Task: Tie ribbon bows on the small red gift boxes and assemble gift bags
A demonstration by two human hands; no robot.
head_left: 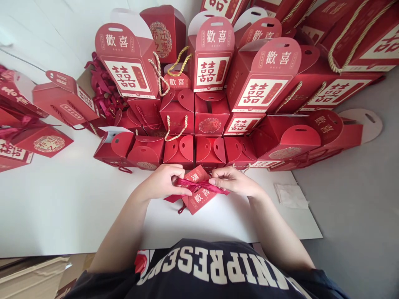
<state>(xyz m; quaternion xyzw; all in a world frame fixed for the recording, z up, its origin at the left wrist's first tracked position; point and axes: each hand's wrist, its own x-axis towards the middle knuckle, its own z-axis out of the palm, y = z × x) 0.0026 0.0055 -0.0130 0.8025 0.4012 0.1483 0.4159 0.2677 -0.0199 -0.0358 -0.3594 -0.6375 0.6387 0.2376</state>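
Observation:
A small red gift box (199, 198) with white characters lies on the white sheet (62, 207) right in front of me. A dark red ribbon (195, 184) runs across its top. My left hand (163, 181) pinches the ribbon's left part with fingers closed. My right hand (235, 182) pinches the ribbon's right part, fingers closed too. Both hands meet over the box, almost touching.
A row of small folded red boxes (179, 150) stands just beyond my hands. Larger red boxes with rope handles (263, 81) are stacked behind. A heap of ribbons (104, 91) lies at the back left. More boxes (46, 141) sit at left. Grey floor (358, 199) is to the right.

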